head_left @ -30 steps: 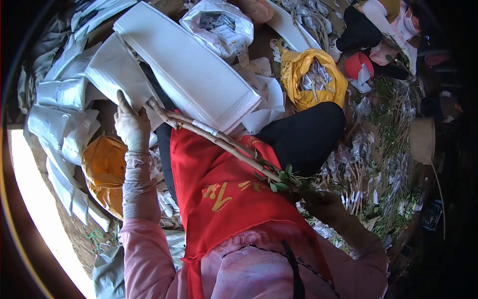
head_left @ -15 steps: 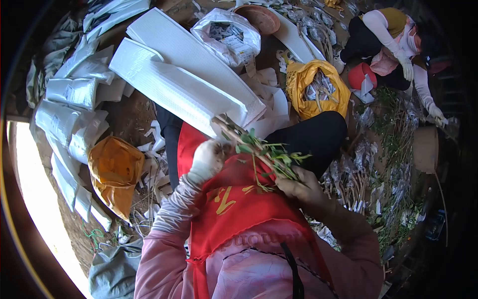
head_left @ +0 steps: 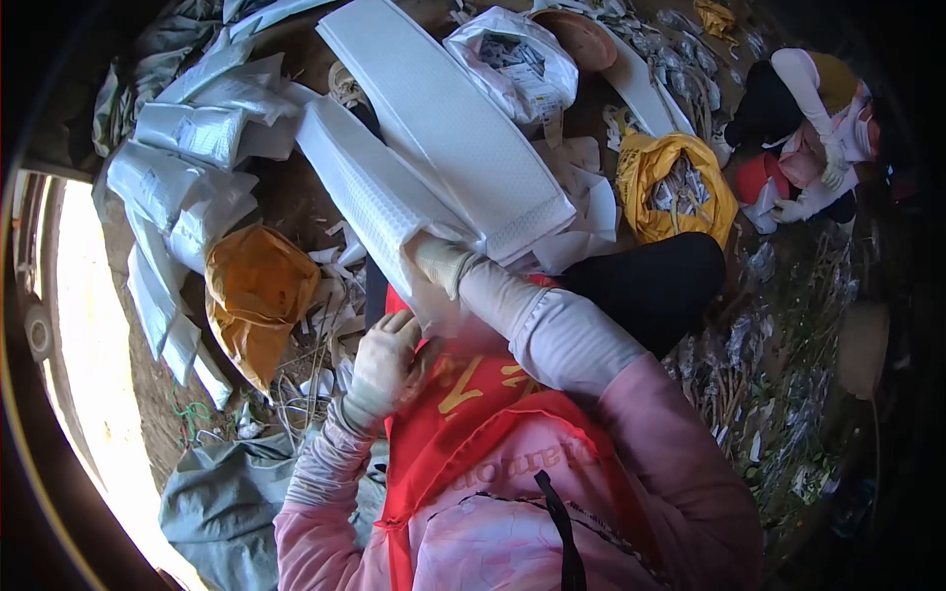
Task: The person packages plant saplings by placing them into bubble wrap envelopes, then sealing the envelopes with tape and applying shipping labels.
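My left hand (head_left: 382,362), in a pale glove, is curled over the red apron (head_left: 458,379) around something brownish and mostly hidden. Up and to the right, my gloved right hand (head_left: 443,264) is closed on the near end of a white bubble sheet (head_left: 370,172). Its fingertips are partly hidden by the sheet. That end hangs down between my hands, blurred and partly see-through. A wide stack of white sheets (head_left: 463,148) lies just beyond. The leafy stems cannot be made out.
An orange bag (head_left: 258,286) and silvery packets (head_left: 192,133) lie left. Beyond my knee (head_left: 655,281) are a yellow bag (head_left: 636,177) and a white sack (head_left: 527,44). Wrapped plants (head_left: 729,355) lie right. A co-worker (head_left: 828,118) sits at upper right beside a red container (head_left: 759,182).
My right hand has moved left and up from the leafy stems to the sheet's end. My left hand is lower. The stems no longer show, and the view has shifted. The co-worker's arms have moved inward.
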{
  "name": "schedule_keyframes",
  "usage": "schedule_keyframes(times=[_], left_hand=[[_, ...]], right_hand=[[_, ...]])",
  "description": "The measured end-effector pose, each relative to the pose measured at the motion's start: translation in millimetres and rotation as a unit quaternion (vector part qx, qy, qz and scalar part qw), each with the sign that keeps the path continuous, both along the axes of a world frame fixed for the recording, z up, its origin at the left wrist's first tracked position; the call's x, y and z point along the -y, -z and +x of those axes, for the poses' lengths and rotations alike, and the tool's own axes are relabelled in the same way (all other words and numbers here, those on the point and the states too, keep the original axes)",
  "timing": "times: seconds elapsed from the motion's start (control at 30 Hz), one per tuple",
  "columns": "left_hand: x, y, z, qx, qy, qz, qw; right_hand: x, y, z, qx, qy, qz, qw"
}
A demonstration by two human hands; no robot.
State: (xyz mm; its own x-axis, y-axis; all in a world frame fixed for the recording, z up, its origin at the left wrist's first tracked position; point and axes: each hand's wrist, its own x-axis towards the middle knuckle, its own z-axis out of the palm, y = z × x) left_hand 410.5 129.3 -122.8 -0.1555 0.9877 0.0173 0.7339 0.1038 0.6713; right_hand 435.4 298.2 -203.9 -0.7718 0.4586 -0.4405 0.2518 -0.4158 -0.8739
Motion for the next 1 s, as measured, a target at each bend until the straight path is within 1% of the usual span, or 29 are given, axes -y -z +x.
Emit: schedule_keyframes(times=[0.07,0.1,0.2,0.27,0.33,0.37,0.4,0.43,0.47,0.53,0.57,0.6,0.67,0.77,0.8,0.83,0.87,0.9,0.93,0.97,1.0], left_hand=[[7.9,-18.2,4.7,-0.13,-0.095,0.085,0.983],[11.2,-9.2,0.4,-0.22,-0.064,0.113,0.967],[-13.0,16.6,-3.2,-0.322,-0.008,0.157,0.934],[-29.3,20.1,-5.1,-0.297,-0.005,0.201,0.934],[-29.5,32.3,-8.0,-0.235,-0.016,0.188,0.954],[-31.3,31.9,-4.7,-0.208,-0.051,0.175,0.961],[-30.3,29.3,-2.5,-0.18,-0.055,0.139,0.972],[-29.0,36.8,1.1,-0.154,-0.073,0.142,0.975],[-29.3,43.4,4.7,-0.128,-0.092,0.146,0.977],[-29.2,45.3,8.1,-0.087,-0.126,0.129,0.98],[-29.3,44.3,8.6,-0.069,-0.145,0.121,0.98],[-29.8,41.3,10.2,-0.066,-0.15,0.121,0.979],[-32.2,35.0,13.7,-0.058,-0.159,0.123,0.978],[-32.7,38.7,13.9,-0.051,-0.162,0.153,0.974],[-32.0,37.6,12.1,-0.063,-0.162,0.168,0.97],[-29.0,34.6,7.9,-0.074,-0.162,0.183,0.967],[-26.1,31.4,2.6,-0.083,-0.162,0.199,0.963],[-24.0,27.6,-5.6,-0.095,-0.159,0.23,0.955],[-25.4,22.4,-9.8,-0.085,-0.177,0.272,0.942],[-24.2,14.0,-14.9,-0.095,-0.183,0.278,0.938],[-21.9,7.1,-19.2,-0.105,-0.189,0.285,0.934]], right_hand=[[-4.4,2.9,6.9,0.025,-0.032,0.035,0.999],[-5.7,4.1,13.5,0.039,-0.05,0.055,0.996],[-8.5,1.7,34.6,0.08,-0.109,0.127,0.983],[-13.3,-4.0,53.0,0.105,-0.147,0.174,0.968],[-21.7,-21.8,75.8,0.121,-0.179,0.215,0.952],[-22.3,-31.4,85.4,0.115,-0.192,0.232,0.947],[-20.8,-40.0,95.1,0.101,-0.199,0.25,0.942],[-16.3,-49.0,105.1,0.077,-0.205,0.268,0.938],[-10.1,-49.5,113.9,-0.015,-0.183,0.303,0.935],[3.4,-61.1,120.7,-0.132,-0.166,0.287,0.934],[8.5,-57.0,120.6,-0.135,-0.164,0.353,0.911],[11.9,-62.1,119.3,-0.099,-0.177,0.338,0.919],[14.4,-58.6,114.5,-0.114,-0.172,0.394,0.895],[16.7,-62.0,117.0,-0.133,-0.134,0.439,0.879],[7.9,-65.0,121.3,-0.178,-0.157,0.31,0.921],[-10.2,-70.9,131.5,-0.218,-0.176,0.176,0.944],[-31.2,-79.8,144.5,-0.254,-0.192,0.038,0.947],[-58.3,-97.4,161.8,-0.22,-0.211,-0.041,0.952],[-87.8,-109.2,179.0,-0.128,-0.225,0.001,0.966],[-114.5,-110.9,192.1,0.005,-0.213,0.109,0.971],[-131.5,-115.6,192.7,0.219,-0.194,0.244,0.925]])
